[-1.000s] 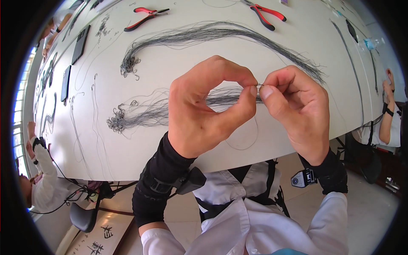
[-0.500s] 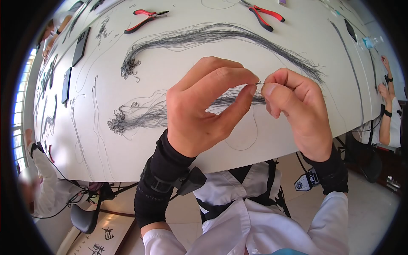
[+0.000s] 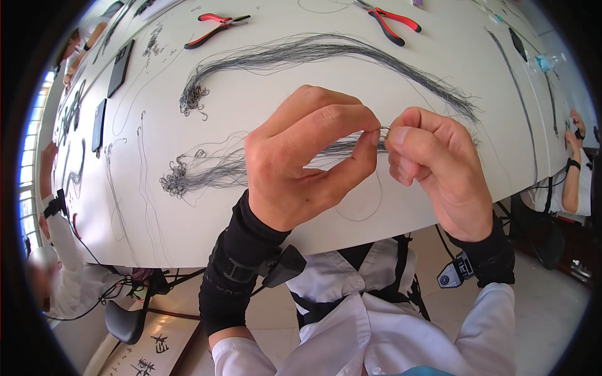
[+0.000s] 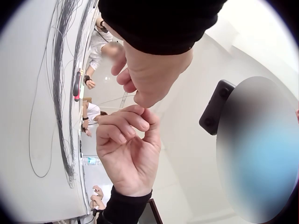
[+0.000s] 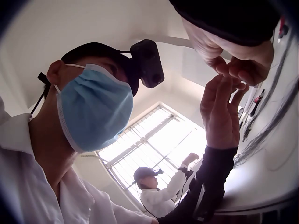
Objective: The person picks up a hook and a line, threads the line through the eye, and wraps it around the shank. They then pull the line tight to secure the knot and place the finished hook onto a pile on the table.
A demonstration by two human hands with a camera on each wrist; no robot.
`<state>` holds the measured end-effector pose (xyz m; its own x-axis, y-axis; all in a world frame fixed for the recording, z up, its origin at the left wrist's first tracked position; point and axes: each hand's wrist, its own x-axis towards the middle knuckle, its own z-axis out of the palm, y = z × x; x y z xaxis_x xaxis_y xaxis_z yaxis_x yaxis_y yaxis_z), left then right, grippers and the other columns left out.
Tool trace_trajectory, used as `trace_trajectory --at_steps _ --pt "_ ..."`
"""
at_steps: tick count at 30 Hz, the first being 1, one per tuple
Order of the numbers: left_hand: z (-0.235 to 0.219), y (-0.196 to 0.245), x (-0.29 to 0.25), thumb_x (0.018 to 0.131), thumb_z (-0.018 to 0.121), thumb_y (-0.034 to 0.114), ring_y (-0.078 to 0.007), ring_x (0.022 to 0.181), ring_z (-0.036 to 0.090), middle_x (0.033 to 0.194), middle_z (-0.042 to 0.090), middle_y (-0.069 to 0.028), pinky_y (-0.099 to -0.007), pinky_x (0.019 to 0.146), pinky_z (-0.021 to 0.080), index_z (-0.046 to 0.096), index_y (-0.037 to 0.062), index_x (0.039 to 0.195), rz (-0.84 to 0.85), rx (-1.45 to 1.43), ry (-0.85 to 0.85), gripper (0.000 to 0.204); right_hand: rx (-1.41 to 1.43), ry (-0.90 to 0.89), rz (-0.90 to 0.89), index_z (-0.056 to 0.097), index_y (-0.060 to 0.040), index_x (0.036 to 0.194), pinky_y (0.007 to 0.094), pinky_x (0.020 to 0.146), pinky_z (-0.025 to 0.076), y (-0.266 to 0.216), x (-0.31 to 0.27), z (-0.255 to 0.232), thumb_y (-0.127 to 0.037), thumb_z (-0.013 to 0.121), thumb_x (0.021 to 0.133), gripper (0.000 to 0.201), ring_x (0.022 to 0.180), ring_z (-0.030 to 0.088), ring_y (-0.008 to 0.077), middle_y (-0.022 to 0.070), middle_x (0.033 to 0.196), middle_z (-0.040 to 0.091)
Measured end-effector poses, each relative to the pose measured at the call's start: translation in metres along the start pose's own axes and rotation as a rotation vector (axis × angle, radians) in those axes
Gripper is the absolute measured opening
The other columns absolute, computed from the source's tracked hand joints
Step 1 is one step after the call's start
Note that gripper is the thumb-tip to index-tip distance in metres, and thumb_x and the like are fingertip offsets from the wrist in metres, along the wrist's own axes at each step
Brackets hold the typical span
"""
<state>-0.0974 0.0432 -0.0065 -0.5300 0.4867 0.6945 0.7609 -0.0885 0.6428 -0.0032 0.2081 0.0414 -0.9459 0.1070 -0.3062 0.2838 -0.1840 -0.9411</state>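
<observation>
In the head view my left hand point(image 3: 301, 163) and right hand point(image 3: 442, 172) meet over the table, fingertips almost touching. Between them is a short, thin dark wire point(image 3: 384, 128); the left thumb and forefinger pinch one end, the right thumb and forefinger the other. The fingertips cover most of it. The remaining right fingers curl into the palm, as the left wrist view shows for the right hand point(image 4: 128, 154). Partly behind the hands lies a bundle of thin dark wires point(image 3: 216, 170) with hooked ends at the left.
A second wire bundle point(image 3: 276, 55) arches across the table point(image 3: 351, 232) farther off. Red-and-black pliers point(image 3: 216, 30) and another pair of pliers point(image 3: 392, 24) lie beyond it. Loose hooked wires point(image 3: 143, 169) and two phones point(image 3: 98, 125) are at the left. Other people sit at both sides.
The left fingers tilt a little over the wire, and the right hand's free fingers have curled in. Both hands stay in nearly the same place, pinching the wire.
</observation>
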Motion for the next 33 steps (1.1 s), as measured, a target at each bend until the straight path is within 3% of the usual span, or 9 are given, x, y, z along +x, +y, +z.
trace_trajectory --at_steps 15,23,33 --pt "0.001 0.002 -0.004 0.08 0.069 -0.014 -0.0195 0.087 0.066 0.093 0.07 -0.0124 -0.0322 0.083 0.052 0.066 -0.0055 0.097 -0.212 -0.235 -0.042 0.019 -0.035 0.019 -0.044 0.059 -0.0034 0.09 0.0247 0.067 0.04 0.001 -0.001 0.0 -0.023 0.063 0.093 0.02 0.066 0.048 0.0064 -0.0029 0.071 0.053" --pt "0.002 0.009 -0.003 0.088 0.064 -0.01 -0.0169 0.087 0.066 0.094 0.067 -0.0105 -0.0318 0.084 0.054 0.063 -0.0073 0.099 -0.422 -0.492 -0.037 0.012 -0.208 0.08 -0.225 0.059 -0.0035 0.091 0.0224 0.072 0.041 0.003 -0.003 0.002 -0.015 0.065 0.093 0.013 0.075 0.049 0.004 -0.0028 0.082 0.057" --pt "0.003 0.009 -0.002 0.085 0.07 -0.005 -0.012 0.084 0.066 0.087 0.068 -0.0059 -0.0282 0.083 0.055 0.065 -0.0044 0.093 -0.479 -0.556 0.013 0.009 -0.448 0.132 -0.433 0.06 -0.0012 0.092 0.0236 0.077 0.043 0.01 -0.004 0.002 0.0 0.065 0.091 0.006 0.079 0.051 0.0064 -0.0001 0.087 0.06"
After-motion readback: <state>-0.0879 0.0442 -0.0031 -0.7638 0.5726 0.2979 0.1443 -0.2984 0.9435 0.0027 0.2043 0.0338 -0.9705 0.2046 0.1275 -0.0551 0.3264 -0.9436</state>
